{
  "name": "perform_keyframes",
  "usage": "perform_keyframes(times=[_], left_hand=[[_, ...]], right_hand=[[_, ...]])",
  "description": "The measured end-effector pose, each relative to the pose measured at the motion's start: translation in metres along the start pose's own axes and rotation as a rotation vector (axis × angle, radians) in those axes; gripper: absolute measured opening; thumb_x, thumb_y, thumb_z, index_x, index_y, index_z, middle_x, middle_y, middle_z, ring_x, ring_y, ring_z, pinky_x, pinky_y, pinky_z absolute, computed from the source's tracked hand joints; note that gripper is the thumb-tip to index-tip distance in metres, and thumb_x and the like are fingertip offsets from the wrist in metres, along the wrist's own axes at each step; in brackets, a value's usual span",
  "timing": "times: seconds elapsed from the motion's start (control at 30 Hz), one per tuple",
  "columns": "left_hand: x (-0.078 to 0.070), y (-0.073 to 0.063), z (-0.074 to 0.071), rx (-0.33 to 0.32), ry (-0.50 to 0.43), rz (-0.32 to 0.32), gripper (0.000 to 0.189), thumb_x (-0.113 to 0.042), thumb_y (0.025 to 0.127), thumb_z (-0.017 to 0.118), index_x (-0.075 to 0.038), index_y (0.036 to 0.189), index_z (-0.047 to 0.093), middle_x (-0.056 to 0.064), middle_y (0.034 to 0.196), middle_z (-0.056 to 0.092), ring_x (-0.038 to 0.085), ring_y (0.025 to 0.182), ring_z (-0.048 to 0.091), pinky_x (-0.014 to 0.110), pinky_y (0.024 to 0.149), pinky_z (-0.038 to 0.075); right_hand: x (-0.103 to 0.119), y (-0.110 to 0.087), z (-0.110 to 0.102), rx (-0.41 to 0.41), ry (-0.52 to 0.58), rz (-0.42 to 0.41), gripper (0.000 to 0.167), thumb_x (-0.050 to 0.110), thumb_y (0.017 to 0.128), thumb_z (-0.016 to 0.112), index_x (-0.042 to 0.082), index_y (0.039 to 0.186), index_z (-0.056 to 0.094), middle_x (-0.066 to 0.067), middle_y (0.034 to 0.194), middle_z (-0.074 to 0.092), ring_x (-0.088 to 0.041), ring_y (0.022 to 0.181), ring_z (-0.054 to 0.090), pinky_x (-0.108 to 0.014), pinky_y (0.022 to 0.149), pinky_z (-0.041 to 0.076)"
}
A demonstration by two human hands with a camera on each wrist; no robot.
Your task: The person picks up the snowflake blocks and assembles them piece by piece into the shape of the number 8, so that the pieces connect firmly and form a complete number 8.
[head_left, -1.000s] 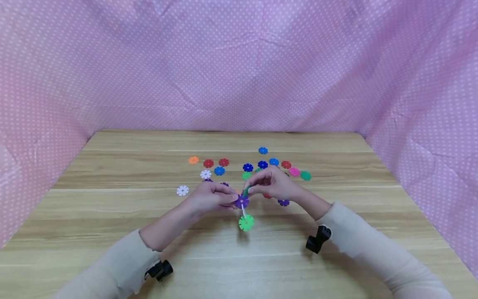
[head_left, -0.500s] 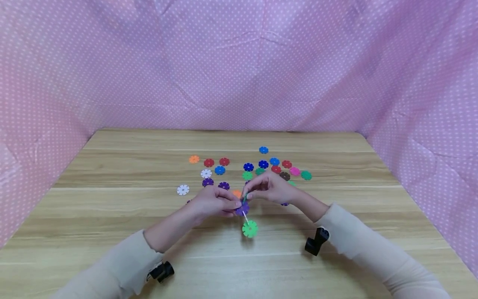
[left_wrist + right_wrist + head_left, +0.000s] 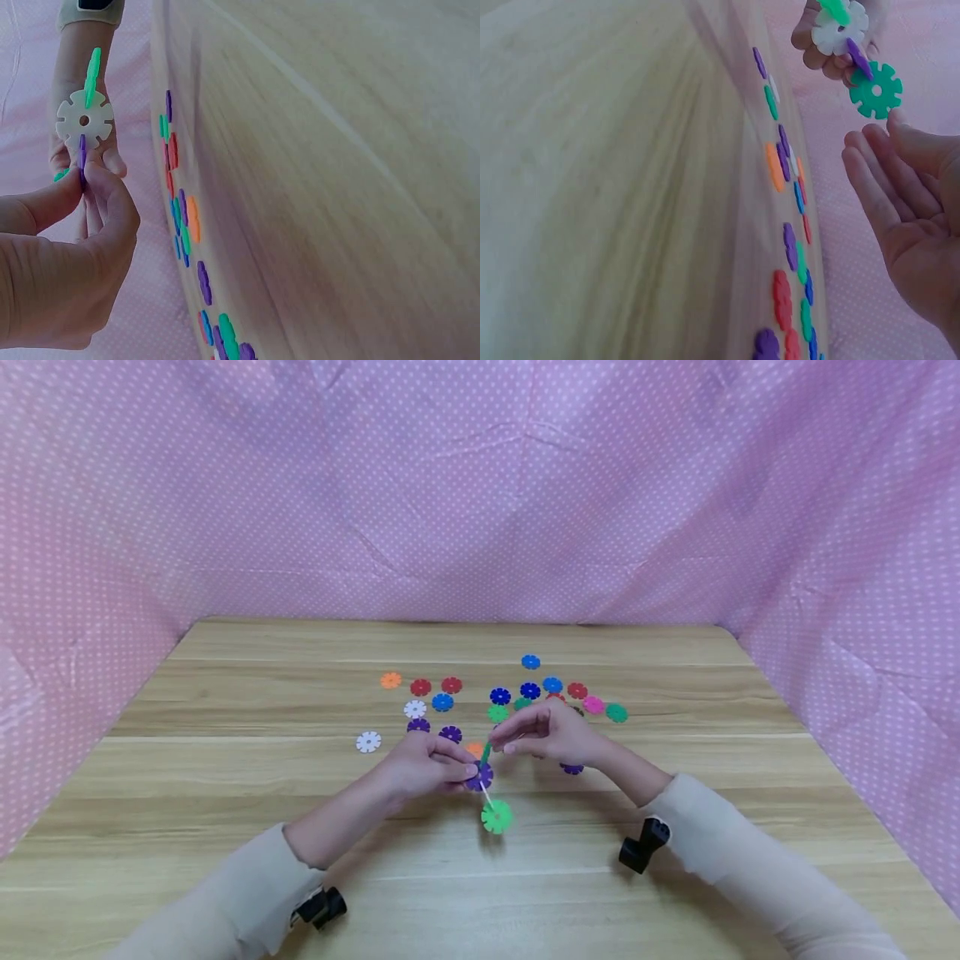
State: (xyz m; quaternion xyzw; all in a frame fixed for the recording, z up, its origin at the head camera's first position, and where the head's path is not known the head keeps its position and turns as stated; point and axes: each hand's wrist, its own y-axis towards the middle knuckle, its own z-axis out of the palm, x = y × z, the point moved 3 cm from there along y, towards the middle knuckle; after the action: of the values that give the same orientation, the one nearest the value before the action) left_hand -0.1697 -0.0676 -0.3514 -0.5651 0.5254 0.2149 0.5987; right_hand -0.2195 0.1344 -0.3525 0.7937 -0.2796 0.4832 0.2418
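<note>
Pink polka-dot cloth (image 3: 480, 510): hangs beyond the held purple disc (image 3: 483, 778) and to either side.
Wood-grain tabletop (image 3: 450, 902): lies beneath the purple disc.
Loose notched discs (image 3: 452, 689): many colours, flat, spread beyond the purple disc and to its left and right.
Left hand (image 3: 420, 766): left of the purple disc, thumb and fingers clamped on it.
Right hand (image 3: 551, 737): right of the purple disc; its pinch on the dark-green disc (image 3: 866, 97) has loosened, digits now apart, thumb contact uncertain. The purple disc seems to carry that disc unaided, so the join looks made.
Disc chain (image 3: 488, 797): held above the tabletop; long axis slopes from dark-green disc (far, high) through purple disc and white disc (image 3: 73, 130) to light-green disc (image 3: 501, 823) (near, lowest).
Faces, head view: purple disc and light-green disc show flat sides; dark-green disc and white disc stand nearly edge-on.
</note>
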Motion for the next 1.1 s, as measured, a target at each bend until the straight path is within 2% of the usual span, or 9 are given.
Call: perform_keyframes(times=[0.13,0.3,0.47,0.63,0.8,1.1], left_hand=[[0.001,-0.001,-0.004,-0.011,-0.019,-0.002,0.017,-0.003,0.089,0.064,0.001,0.105,0.069,0.012,0.098,0.074,0.013,0.082,0.071,0.034,0.084,0.059],[0.003,-0.002,-0.008,-0.025,-0.04,-0.019,0.017,-0.002,0.089,0.064,-0.001,0.106,0.069,0.011,0.098,0.074,0.016,0.088,0.072,0.035,0.087,0.058],[0.006,-0.002,-0.013,-0.033,-0.053,-0.027,0.019,0.0,0.091,0.061,0.0,0.109,0.067,0.013,0.107,0.071,0.012,0.088,0.069,0.034,0.087,0.058],[0.008,-0.003,-0.017,-0.035,-0.065,-0.016,0.02,0.001,0.092,0.059,0.003,0.111,0.066,0.016,0.109,0.07,0.011,0.086,0.068,0.033,0.087,0.058],[0.009,-0.003,-0.018,-0.039,-0.069,-0.01,0.019,0.001,0.091,0.059,0.003,0.109,0.066,0.014,0.104,0.071,0.01,0.083,0.067,0.032,0.086,0.059],[0.009,-0.003,-0.017,-0.047,-0.065,-0.015,0.02,-0.001,0.089,0.063,0.001,0.109,0.066,0.012,0.101,0.071,0.01,0.082,0.068,0.032,0.085,0.059]], right_hand=[[-0.002,-0.008,-0.012,-0.037,-0.117,0.041,0.022,0.006,0.087,0.069,-0.001,0.107,0.07,-0.018,0.108,0.072,-0.019,0.098,0.071,-0.026,0.083,0.059],[-0.006,-0.025,-0.025,-0.078,-0.28,0.16,0.024,0.007,0.082,0.074,0.001,0.105,0.071,-0.016,0.104,0.073,-0.022,0.092,0.072,-0.026,0.079,0.06],[-0.012,-0.044,-0.035,-0.099,-0.425,0.27,0.025,0.01,0.075,0.081,0.004,0.099,0.073,-0.011,0.097,0.075,-0.019,0.085,0.069,-0.024,0.073,0.06],[-0.016,-0.058,-0.037,-0.092,-0.564,0.309,0.027,0.012,0.071,0.084,0.008,0.095,0.073,-0.005,0.092,0.074,-0.015,0.081,0.066,-0.024,0.07,0.059],[-0.019,-0.063,-0.037,-0.097,-0.605,0.304,0.026,0.008,0.071,0.083,0.006,0.095,0.073,-0.005,0.089,0.072,-0.013,0.078,0.064,-0.021,0.066,0.056],[-0.019,-0.061,-0.039,-0.077,-0.588,0.349,0.028,0.008,0.07,0.084,0.005,0.094,0.07,-0.005,0.088,0.071,-0.012,0.075,0.061,-0.018,0.065,0.054]])
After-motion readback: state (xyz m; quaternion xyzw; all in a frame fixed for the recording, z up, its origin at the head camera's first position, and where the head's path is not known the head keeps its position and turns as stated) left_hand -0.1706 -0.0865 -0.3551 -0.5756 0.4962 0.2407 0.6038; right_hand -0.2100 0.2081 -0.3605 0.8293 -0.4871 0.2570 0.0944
